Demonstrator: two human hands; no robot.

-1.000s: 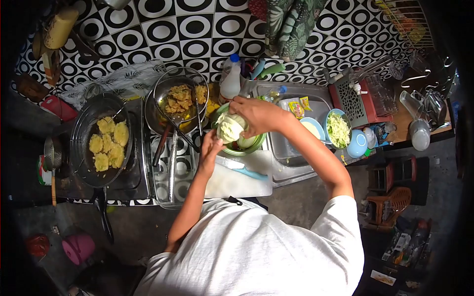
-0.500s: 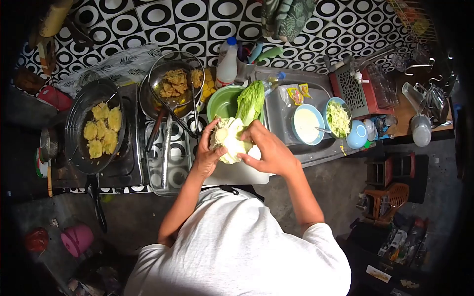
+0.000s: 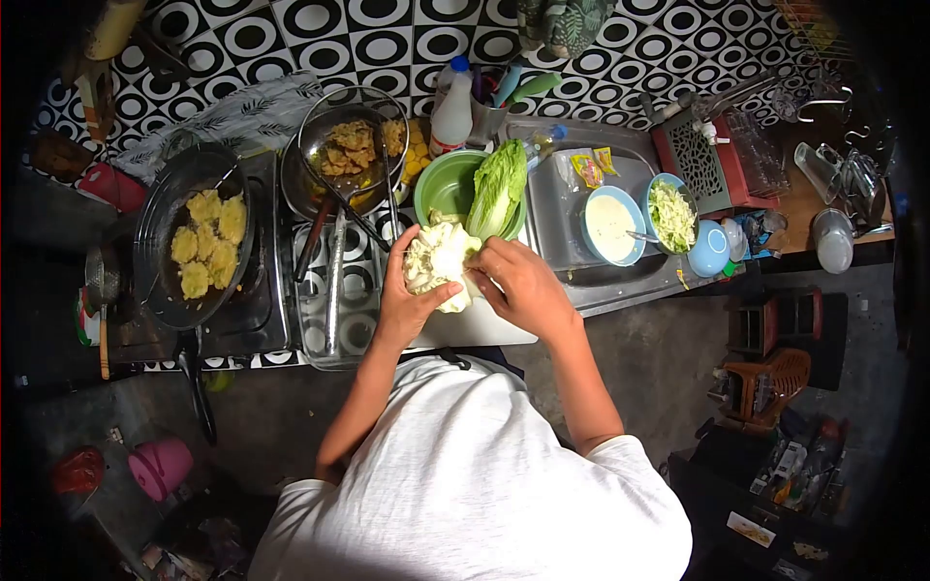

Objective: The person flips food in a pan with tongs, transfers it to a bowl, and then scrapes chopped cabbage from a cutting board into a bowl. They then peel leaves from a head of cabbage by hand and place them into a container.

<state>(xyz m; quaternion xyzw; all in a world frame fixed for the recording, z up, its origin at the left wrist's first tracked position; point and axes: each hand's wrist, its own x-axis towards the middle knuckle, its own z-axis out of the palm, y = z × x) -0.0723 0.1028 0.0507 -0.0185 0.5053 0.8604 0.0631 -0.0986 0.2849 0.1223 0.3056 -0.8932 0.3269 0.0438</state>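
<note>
A pale cabbage-like vegetable (image 3: 436, 263) is held up over a white board (image 3: 484, 324). My left hand (image 3: 405, 295) wraps its left side, with the thumb across the front. At its right side my right hand (image 3: 523, 286) has curled fingers pressed against the vegetable; the fingertips are partly hidden. Just behind stands a green bowl (image 3: 444, 184) with a long leafy green vegetable (image 3: 498, 192) leaning in it.
On the left are a pan of fritters (image 3: 208, 242) and a wok with fried pieces (image 3: 347, 150). A bottle (image 3: 451, 116) stands behind the green bowl. At right, a bowl of white batter (image 3: 610, 228) and a bowl of shredded greens (image 3: 672, 215) sit by the sink.
The vegetable has turned in my hands, and its round stem end no longer shows. My right hand's fingers are more curled. The whole view has shifted slightly.
</note>
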